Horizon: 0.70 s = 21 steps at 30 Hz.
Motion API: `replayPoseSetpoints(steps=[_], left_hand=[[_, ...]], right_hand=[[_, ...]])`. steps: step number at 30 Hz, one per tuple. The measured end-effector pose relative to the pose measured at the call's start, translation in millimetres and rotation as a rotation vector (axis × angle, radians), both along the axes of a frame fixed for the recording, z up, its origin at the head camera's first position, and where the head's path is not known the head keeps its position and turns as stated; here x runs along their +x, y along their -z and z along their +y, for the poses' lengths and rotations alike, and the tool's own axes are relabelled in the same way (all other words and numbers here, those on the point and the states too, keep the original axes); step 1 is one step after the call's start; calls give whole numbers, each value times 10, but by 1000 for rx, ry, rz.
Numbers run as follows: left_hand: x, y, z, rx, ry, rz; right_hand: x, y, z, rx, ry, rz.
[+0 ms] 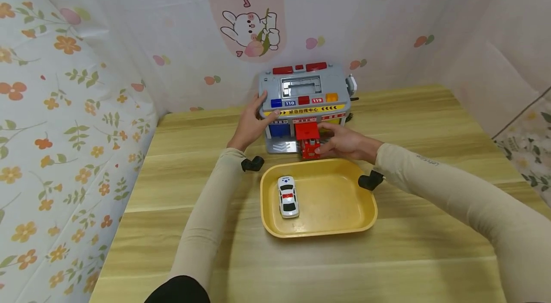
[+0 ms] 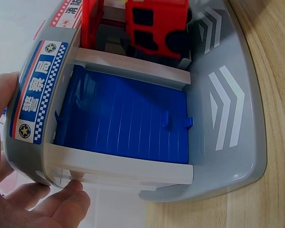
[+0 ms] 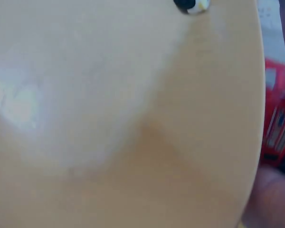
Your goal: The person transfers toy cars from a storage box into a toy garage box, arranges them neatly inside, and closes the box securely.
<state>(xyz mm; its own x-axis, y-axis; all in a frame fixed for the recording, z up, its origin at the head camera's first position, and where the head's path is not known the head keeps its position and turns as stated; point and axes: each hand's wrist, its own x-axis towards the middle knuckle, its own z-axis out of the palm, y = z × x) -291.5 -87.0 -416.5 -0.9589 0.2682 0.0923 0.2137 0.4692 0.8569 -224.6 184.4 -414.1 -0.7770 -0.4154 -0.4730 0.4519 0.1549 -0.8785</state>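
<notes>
A grey toy emergency station (image 1: 269, 85) stands at the back of the table. My left hand (image 1: 251, 125) grips its left end, the thumb on the front edge by the yellow strip. In the middle bay, under a raised red door (image 1: 306, 130), a red toy fire truck (image 1: 311, 150) is partly inside. My right hand (image 1: 344, 143) pinches the truck at its outer end. The left wrist view shows the lowered blue door (image 2: 123, 114) beside the truck (image 2: 156, 26). Only part of the truck (image 3: 278, 121) appears in the right wrist view, blurred.
A yellow tray (image 1: 318, 234) lies in front of the station, with a white toy police car (image 1: 288, 198) at its left side. My right wrist is over the tray's right rim. Patterned cloth (image 1: 172, 30) hangs behind and to the left of the table.
</notes>
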Motion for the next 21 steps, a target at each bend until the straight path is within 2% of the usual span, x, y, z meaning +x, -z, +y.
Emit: replayPoseSetpoints(steps=[6,14,21], left_hand=[[-6,3,0,-21,-3,13],[-7,-3,2,-24,-11,3],[-18,-1,2,-29,-11,10]], right_hand=[[13,-6,-130,9,79,8],[38,25,-121,89,64,73],[-3,69,-128,99,112,111]])
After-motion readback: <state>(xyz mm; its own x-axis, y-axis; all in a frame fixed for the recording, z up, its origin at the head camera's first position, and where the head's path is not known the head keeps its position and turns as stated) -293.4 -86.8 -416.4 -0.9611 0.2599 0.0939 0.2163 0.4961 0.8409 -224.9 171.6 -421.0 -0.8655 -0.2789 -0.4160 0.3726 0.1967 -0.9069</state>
